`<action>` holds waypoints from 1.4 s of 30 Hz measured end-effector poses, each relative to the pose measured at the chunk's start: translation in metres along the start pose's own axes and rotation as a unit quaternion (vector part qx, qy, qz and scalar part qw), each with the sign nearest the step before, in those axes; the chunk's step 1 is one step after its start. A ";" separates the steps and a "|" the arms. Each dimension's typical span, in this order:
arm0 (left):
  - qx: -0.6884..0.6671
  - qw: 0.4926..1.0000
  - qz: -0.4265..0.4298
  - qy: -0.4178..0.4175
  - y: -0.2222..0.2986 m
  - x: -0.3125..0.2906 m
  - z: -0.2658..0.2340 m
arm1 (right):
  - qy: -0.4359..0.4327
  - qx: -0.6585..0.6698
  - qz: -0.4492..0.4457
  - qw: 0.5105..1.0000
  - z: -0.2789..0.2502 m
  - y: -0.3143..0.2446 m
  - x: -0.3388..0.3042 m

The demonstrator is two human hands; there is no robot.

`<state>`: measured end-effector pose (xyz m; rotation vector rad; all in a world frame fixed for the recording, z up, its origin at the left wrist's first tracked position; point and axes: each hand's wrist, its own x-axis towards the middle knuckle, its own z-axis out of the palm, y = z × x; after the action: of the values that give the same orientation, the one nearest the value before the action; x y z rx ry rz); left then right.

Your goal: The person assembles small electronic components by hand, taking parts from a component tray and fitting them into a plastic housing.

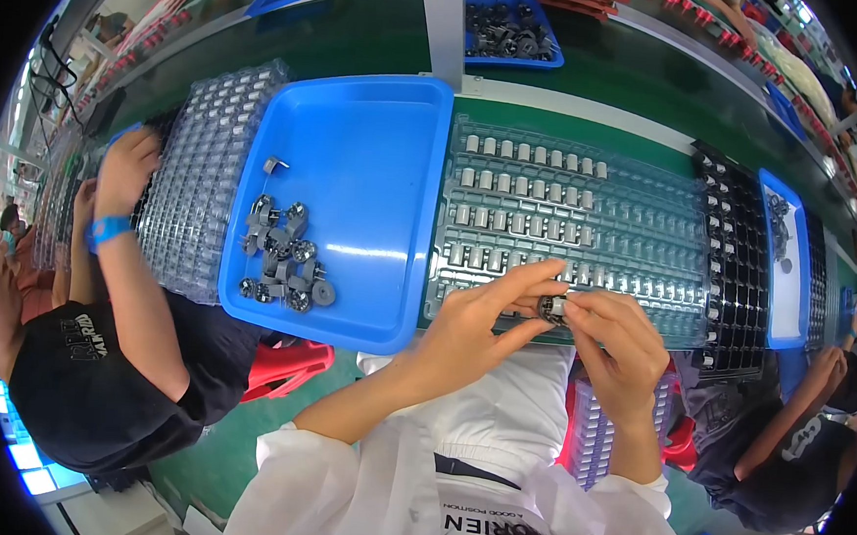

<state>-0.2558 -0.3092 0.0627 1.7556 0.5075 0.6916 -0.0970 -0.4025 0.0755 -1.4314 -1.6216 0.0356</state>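
My left hand (484,322) pinches a small dark round part (547,308) between thumb and fingers, above the near edge of a clear plastic tray (649,195). From the other side, my right hand (622,340) is closed with its fingertips at the same part, where a light silvery piece shows. Rows of small silvery cylinders (522,187) stand in the tray's pockets. Left of it lies a blue tray (375,181), with several dark grey round parts (287,249) heaped at its left side. What exactly the fingertips cover is hidden.
Stacked clear trays (204,170) stand left of the blue tray, by a co-worker's arm (138,279) with a blue wristband. At right are a black compartment tray (738,257) and another blue-rimmed tray (790,290). A blue bin (512,32) of dark parts sits beyond a metal post (443,33).
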 end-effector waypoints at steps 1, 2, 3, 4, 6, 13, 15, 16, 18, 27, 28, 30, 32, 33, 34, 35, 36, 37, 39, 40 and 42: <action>-0.002 1.000 0.012 0.001 -0.001 -0.002 -0.001 | -0.011 -0.003 -0.013 1.000 0.001 -0.001 0.000; -0.003 1.000 0.023 0.002 -0.002 -0.005 -0.003 | -0.022 -0.004 -0.026 0.999 0.002 -0.002 0.001; 0.001 1.000 0.017 0.008 -0.003 -0.006 -0.004 | -0.025 0.004 -0.028 0.999 0.000 -0.002 0.001; -0.034 0.999 -0.017 0.007 -0.003 -0.009 -0.005 | -0.054 0.005 -0.024 0.998 -0.002 -0.002 0.001; -0.080 0.995 -0.056 0.022 -0.005 -0.013 -0.009 | -0.079 0.004 -0.006 0.997 0.007 -0.008 0.003; 0.245 0.965 -0.014 0.088 -0.002 -0.045 -0.064 | -0.052 0.072 0.113 0.990 -0.001 -0.008 -0.022; 0.455 0.887 -0.038 0.071 -0.016 -0.049 -0.098 | -0.018 0.002 0.168 0.986 -0.015 0.005 -0.037; 0.522 0.851 -0.054 0.037 -0.012 -0.055 -0.113 | -0.027 0.033 0.173 0.984 -0.016 0.008 -0.036; 0.512 0.853 -0.099 0.025 -0.013 -0.076 -0.135 | -0.039 0.079 0.144 0.986 -0.012 0.015 -0.034; 0.280 0.948 -0.097 0.116 -0.032 -0.049 -0.151 | 0.080 -0.063 0.208 0.973 -0.100 0.045 -0.054; 0.183 0.963 -0.100 0.169 -0.034 -0.047 -0.150 | 0.103 -0.095 0.259 0.956 -0.117 0.052 -0.057; 0.144 0.972 -0.119 0.140 -0.034 -0.040 -0.151 | 0.153 -0.110 0.311 0.931 -0.151 0.084 -0.070; 0.110 0.977 -0.141 0.119 -0.031 -0.035 -0.146 | 0.109 -0.177 0.272 0.940 -0.173 0.120 -0.072; 0.064 0.978 -0.161 0.115 -0.027 -0.028 -0.137 | 0.071 -0.218 0.249 0.941 -0.178 0.133 -0.069; 0.018 0.977 -0.179 0.112 -0.025 -0.022 -0.127 | 0.072 -0.216 0.245 0.942 -0.180 0.145 -0.066; 0.021 0.977 -0.176 0.117 -0.022 -0.019 -0.122 | 0.045 -0.241 0.222 0.944 -0.181 0.155 -0.061; 0.004 0.983 -0.156 0.096 -0.021 -0.016 -0.116 | 0.018 -0.266 0.198 0.943 -0.181 0.162 -0.058; -0.010 0.987 -0.138 0.079 -0.017 -0.016 -0.112 | 0.017 -0.259 0.191 0.946 -0.179 0.168 -0.054; 0.015 0.986 -0.143 0.087 -0.010 -0.015 -0.105 | -0.037 -0.249 0.206 0.946 -0.176 0.177 -0.050; -0.008 0.986 -0.138 0.098 -0.012 -0.016 -0.104 | -0.044 -0.235 0.184 0.953 -0.178 0.178 -0.049; -0.034 0.985 -0.131 0.109 -0.012 -0.016 -0.101 | -0.059 -0.246 0.157 0.955 -0.178 0.183 -0.051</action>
<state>-0.3355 -0.2447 0.0687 1.5231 0.8386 0.7071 0.1496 -0.4786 0.0401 -2.0986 -1.5433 -0.1091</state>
